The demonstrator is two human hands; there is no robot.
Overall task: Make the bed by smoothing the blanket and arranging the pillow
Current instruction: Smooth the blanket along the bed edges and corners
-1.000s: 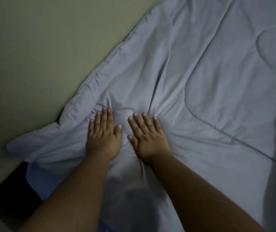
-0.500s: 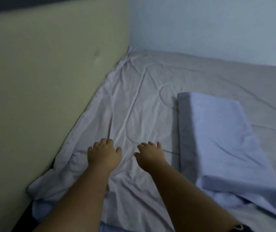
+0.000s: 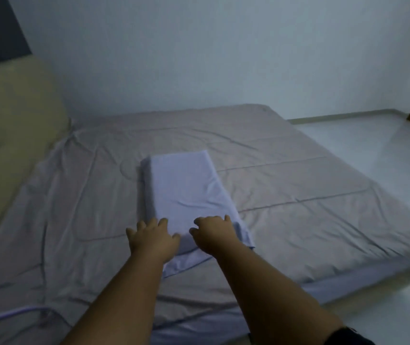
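I see a pale lilac pillow [image 3: 186,188] lying flat near the middle of the bed, long side running away from me, on top of a grey-mauve blanket [image 3: 298,195]. The blanket covers the mattress and shows shallow creases, mostly on its left half. A loose flap of pillowcase spreads out at the pillow's near end.

Both of my hands reach that near end. My left hand [image 3: 152,239] is open, fingers spread, palm down at the pillow's near left corner; I cannot tell whether it presses the fabric or hovers just over it. My right hand [image 3: 212,234] is also open, fingers slightly curled, over the near right part of the pillow, beside the flap. Neither hand grips anything. The hands are close together, not touching.

Under the blanket, along the near edge, a lilac sheet [image 3: 348,285] shows. A cream padded headboard [image 3: 12,125] stands on the left. A pale wall [image 3: 199,58] rises behind the bed, and pale floor [image 3: 373,145] lies to the right.
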